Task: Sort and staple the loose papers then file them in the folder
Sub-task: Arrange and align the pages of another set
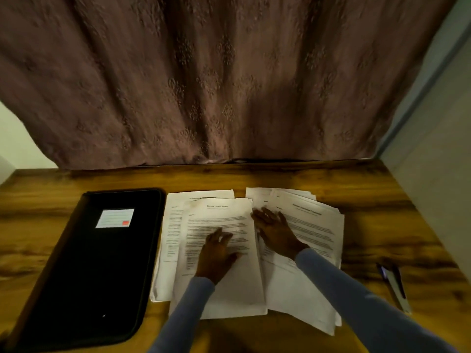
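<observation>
Here the left hand and right hand press flat, fingers spread, gripping nothing, on printed papers; black folder at nine o'clock.

Little can be read. The top sheet of the left paper pile, under the left hand, carries a heading that looks like "Sample Health Report", though blurred. The top sheet of the right paper pile, beside the right hand, has a heading too smeared to read. The label on the black folder shows no legible words.
</observation>
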The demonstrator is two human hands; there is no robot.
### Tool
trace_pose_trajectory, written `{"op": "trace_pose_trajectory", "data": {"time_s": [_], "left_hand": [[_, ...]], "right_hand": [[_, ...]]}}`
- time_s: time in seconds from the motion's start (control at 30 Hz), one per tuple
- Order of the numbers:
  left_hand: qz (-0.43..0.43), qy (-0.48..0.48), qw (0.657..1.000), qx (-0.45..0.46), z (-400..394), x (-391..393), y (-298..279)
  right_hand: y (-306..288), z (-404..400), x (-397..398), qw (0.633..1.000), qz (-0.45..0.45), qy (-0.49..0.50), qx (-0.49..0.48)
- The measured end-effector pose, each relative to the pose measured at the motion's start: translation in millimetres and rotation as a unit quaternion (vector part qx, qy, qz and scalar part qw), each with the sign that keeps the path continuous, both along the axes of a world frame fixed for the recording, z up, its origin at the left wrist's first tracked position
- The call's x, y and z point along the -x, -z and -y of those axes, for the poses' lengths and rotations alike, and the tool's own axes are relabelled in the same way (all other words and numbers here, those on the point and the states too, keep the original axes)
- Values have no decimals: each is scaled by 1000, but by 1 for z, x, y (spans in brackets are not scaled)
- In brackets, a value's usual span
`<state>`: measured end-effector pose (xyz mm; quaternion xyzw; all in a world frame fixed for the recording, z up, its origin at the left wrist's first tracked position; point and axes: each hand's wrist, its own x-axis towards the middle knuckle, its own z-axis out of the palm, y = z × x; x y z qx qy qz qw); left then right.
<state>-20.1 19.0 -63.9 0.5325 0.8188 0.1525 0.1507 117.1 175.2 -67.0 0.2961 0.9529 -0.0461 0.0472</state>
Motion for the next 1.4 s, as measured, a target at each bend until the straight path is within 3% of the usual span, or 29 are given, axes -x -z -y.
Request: {"op": "trace_pose_trajectory", "data": {"time_s": [0.33,0.47,0.6,0.73,0.83,0.93,1.2,1.4], "left_hand": [[19,-18,999,32,1,2,-4],[26,-28,997,61,-4,2,-9],[-36,-1,999,32,-24,-18,-18],[14,110,992,-54,-57,-68,-22],[39,171,984,-34,-80,-99,-11],[7,179,983,31,-92,-106,7],[-45,159,986,16,-95,-110,10],[-7,142,990,1,-97,-129,5]], "right_hand": [[24,-19,-47,999,-8,-35,-20],[17,-28,-77,998,33,-57,-15],[3,-18,-99,998,-53,27,-35],[6,-3,-113,986,-107,114,-59],[8,5,-119,984,-97,143,-43],[13,13,-126,986,-80,146,-21],[18,22,-160,982,-66,174,-20],[17,22,-158,979,-61,193,-9]]}}
